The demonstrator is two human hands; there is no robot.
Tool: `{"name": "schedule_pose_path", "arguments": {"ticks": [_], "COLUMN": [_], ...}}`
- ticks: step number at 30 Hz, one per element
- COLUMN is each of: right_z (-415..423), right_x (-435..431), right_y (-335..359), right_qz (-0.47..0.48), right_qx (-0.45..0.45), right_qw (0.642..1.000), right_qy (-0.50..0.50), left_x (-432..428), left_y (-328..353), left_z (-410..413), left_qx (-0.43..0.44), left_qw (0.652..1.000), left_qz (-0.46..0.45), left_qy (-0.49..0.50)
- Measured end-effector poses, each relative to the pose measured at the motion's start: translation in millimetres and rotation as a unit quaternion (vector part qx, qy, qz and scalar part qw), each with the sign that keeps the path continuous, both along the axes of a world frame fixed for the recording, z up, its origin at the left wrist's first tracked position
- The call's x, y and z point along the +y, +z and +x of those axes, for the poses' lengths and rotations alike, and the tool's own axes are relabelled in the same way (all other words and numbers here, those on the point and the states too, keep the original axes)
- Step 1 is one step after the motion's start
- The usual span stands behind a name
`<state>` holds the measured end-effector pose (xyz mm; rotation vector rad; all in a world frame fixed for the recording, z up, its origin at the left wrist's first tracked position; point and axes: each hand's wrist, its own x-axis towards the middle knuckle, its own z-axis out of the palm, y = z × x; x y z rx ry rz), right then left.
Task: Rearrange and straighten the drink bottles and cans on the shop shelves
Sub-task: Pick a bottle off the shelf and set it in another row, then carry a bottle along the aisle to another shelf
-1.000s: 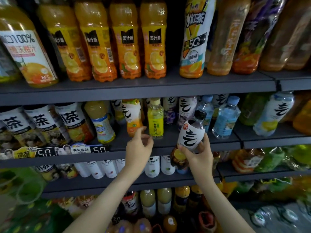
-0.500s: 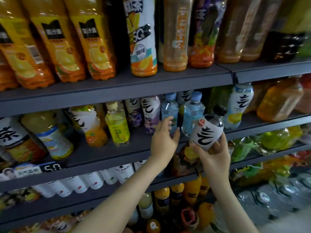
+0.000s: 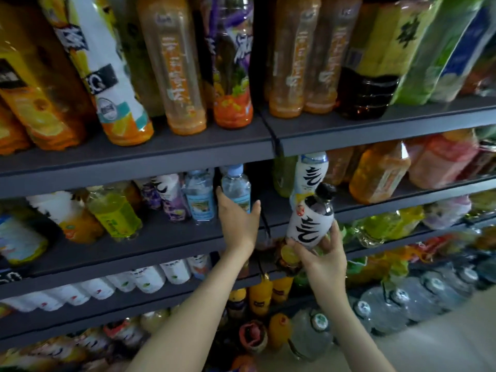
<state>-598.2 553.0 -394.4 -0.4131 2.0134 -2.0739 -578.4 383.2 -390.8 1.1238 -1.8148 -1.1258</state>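
My right hand (image 3: 323, 257) grips the base of a white-labelled bottle with a black cap (image 3: 311, 220), held tilted in front of the middle shelf's edge. My left hand (image 3: 237, 220) reaches onto the middle shelf (image 3: 161, 237), its thumb and fingers spread around the lower part of a clear water bottle with a pale blue cap (image 3: 236, 187). A second water bottle (image 3: 200, 196) stands just left of it. Behind my right hand a similar white bottle with a blue cap (image 3: 311, 173) stands on the shelf.
Tall juice and tea bottles (image 3: 185, 65) crowd the top shelf. Yellow and orange bottles (image 3: 112, 210) stand left on the middle shelf, an orange one (image 3: 378, 173) to the right. White bottles (image 3: 150, 279) line the lower shelf. Large water jugs (image 3: 386, 304) sit on the floor at right.
The view has swung right along the shelves. My left hand moved right from the yellow bottles to the water bottle. My right hand kept the white bottle and carried it along.
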Motion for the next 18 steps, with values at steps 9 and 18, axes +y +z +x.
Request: {"name": "schedule_pose_path", "arguments": {"ticks": [9, 18], "right_z": [-18.0, -18.8], "right_x": [-1.3, -79.8], "right_y": [-2.6, 0.6], "right_qz": [-0.013, -0.074], "right_qx": [0.030, 0.062], "right_qw": [0.989, 0.985], "right_qy": [0.141, 0.142], "left_x": [16.9, 12.7], "left_y": [-10.7, 2.5], "left_z": [19.0, 107.0], "left_qx": [0.049, 0.168], "left_qw": [0.995, 0.978], "left_qz": [-0.065, -0.110], "left_qy": [0.054, 0.059]}}
